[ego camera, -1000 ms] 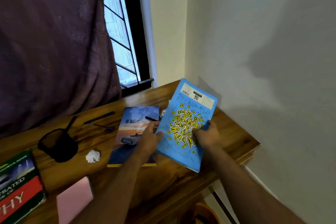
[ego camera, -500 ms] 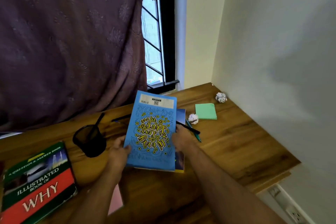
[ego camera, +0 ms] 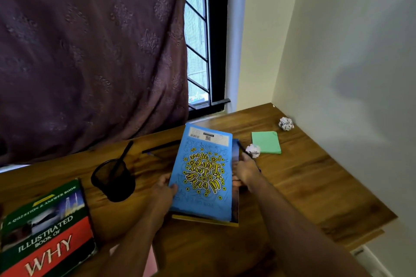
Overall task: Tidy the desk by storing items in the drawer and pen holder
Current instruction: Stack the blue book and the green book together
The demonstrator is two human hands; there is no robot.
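Observation:
A blue notebook (ego camera: 203, 173) with yellow lettering lies on top of a second book (ego camera: 235, 186), of which only the right and bottom edges show. My left hand (ego camera: 163, 191) grips the blue notebook's left edge, thumb on its cover. My right hand (ego camera: 246, 172) holds the stack's right edge. A black mesh pen holder (ego camera: 113, 179) stands to the left with one dark pen in it. Loose dark pens (ego camera: 161, 147) lie behind the books, and another pen (ego camera: 242, 147) pokes out by my right hand. The drawer is out of sight.
A green sticky-note pad (ego camera: 266, 141) and two crumpled paper balls (ego camera: 253, 150) (ego camera: 286, 123) lie at the right rear. A large "Illustrated Book of WHY" (ego camera: 47, 236) sits at the front left, a pink pad (ego camera: 150, 263) beside my left arm. The wall borders the desk (ego camera: 304, 186) on the right.
The blue notebook came from the right, tilted in both hands, and now lies flat on the other book, nearly squared with it. My view has shifted right and closer.

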